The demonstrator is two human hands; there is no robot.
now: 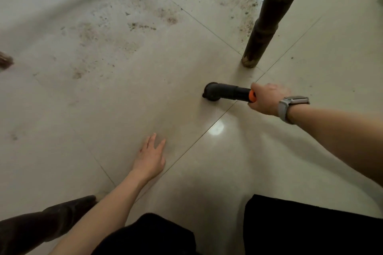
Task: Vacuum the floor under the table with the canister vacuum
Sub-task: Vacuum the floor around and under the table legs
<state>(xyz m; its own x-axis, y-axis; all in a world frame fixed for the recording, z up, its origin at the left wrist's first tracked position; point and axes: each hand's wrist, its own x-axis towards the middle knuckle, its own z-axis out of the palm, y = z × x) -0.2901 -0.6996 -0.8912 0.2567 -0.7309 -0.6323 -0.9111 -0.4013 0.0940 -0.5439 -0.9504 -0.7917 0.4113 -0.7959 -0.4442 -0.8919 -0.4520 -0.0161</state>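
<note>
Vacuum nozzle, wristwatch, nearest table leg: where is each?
vacuum nozzle [224, 93]: head view, on its black tube.
wristwatch [295, 100]: head view, on its face.
table leg [267, 16]: head view, mid-length of the dark post.

Head camera looks steeply down, close over the floor [103, 99].

Right hand [266, 98] grips the black vacuum nozzle [226, 94] at its orange collar; nozzle tip contacts the tiled floor [103, 99] near a table leg [267, 16]. Left hand [150, 156] rests flat, fingers spread.
</note>
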